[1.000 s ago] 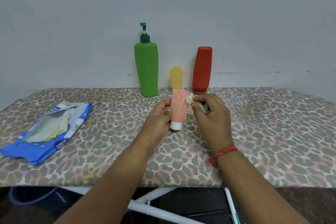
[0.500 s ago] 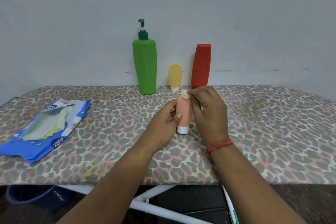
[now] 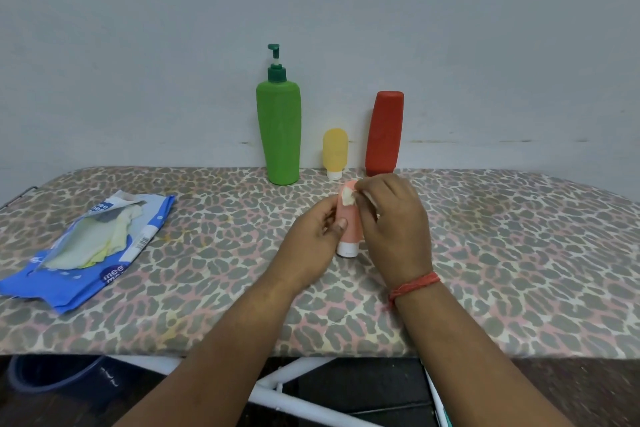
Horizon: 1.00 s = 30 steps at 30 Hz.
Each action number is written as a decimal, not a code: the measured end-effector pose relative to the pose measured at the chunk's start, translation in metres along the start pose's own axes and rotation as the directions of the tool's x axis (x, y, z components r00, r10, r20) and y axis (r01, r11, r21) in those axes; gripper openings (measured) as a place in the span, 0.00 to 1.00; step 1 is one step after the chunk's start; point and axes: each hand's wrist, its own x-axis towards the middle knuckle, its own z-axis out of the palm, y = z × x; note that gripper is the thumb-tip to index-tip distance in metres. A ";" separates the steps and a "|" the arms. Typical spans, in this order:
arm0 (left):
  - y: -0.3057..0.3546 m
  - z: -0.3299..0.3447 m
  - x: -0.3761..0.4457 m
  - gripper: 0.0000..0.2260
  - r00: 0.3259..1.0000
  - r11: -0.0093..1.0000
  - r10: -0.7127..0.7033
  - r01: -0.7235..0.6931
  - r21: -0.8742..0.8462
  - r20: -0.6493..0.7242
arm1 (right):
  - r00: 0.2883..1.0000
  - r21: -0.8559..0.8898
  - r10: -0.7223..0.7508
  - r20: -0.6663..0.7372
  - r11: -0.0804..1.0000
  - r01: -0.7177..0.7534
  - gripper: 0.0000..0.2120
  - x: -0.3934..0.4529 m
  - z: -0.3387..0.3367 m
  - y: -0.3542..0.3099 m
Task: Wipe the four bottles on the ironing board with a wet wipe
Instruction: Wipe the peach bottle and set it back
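Right now my left hand has its fingers curled around the pink bottle, standing cap-down on the leopard-print ironing board. My right hand pinches a wadded wet wipe against the bottle's top. Beyond my fingers, against the pale grey wall, stand the green pump bottle, yellow bottle and red bottle. Well left of my fingers lies an open blue wipes pack, printed "mee mee".

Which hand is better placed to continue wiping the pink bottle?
Right. The right hand already pinches the wet wipe against the pink bottle, while the left hand holds that bottle.
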 end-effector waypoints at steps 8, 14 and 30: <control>0.003 -0.006 0.001 0.20 0.993 0.996 -0.045 0.036 -0.079 -0.114 | 0.959 0.029 -0.036 0.281 0.999 0.029 0.10 -0.011 -0.001 -0.001; 0.006 -0.005 0.000 0.24 0.993 0.993 -0.045 0.032 -0.116 -0.113 | 0.952 0.088 -0.051 0.303 0.996 0.026 0.15 -0.009 -0.006 -0.001; 0.002 -0.003 0.000 0.18 0.996 1.000 -0.021 0.020 -0.013 -0.082 | 0.964 0.126 -0.050 0.261 0.992 0.017 0.05 -0.011 -0.003 0.004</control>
